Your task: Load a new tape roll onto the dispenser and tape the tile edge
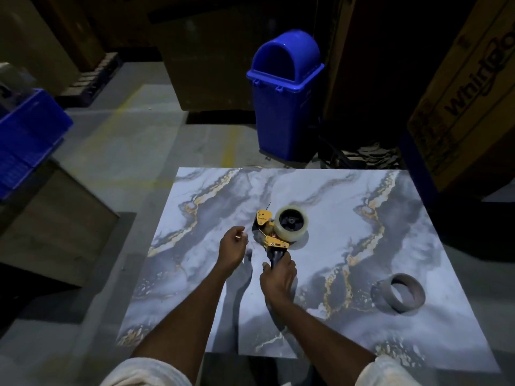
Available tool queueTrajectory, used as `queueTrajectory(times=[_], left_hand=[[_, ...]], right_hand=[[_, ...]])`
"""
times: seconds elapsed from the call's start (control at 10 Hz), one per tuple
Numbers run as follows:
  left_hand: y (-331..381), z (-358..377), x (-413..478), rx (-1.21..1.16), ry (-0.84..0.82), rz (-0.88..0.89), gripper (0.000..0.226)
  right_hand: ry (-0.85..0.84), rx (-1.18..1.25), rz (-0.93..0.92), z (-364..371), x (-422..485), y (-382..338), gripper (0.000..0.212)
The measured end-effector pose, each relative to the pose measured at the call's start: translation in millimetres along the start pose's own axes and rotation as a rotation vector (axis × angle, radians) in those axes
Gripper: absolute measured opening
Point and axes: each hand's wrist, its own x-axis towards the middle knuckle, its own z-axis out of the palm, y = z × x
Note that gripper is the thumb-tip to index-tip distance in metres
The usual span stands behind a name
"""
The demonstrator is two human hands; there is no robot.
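Dim warehouse, concrete floor, grey-blue marbled tile (pixel 362 218) laid flat. Near tile centre, well apart from every edge: yellow-and-black tape dispenser (pixel 269 236), clear tape roll (pixel 292 224) mounted. Right grip (pixel 278 274) clenched round black handle. Left grip (pixel 232 247) just beside dispenser's front, fingers curled; pinching anything or not, cannot tell. Grey cardboard core (pixel 398 293) toward right edge. Blue plastic bin (pixel 285 107) beyond far edge.
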Motion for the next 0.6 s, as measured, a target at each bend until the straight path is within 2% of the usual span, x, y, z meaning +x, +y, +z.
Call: queueTrajectory(times=[0.1,0.4,0.5,0.6], left_hand=[[-1.0,0.7,-6.1,0.060,-0.025,0.024,0.037],[-7.4,3.4,-22.2,0.326,-0.101,0.154,0.041],[-11.3,3.1,-25.0,0.413,-0.064,0.191,0.047],[-8.1,-0.5,-31.8,0.460,-0.005,0.169,0.057]], right_hand=[[-0.025,-0.031,-0.013,1.8,1.8,0.8,0.058],[-0.118,-0.075,-0.105,-14.5,6.2,0.5,0.051],[-0.099,-0.073,-0.102,-14.9,7.4,13.5,0.056],[-0.066,-0.145,-0.186,-30.2,4.4,21.4,0.054]])
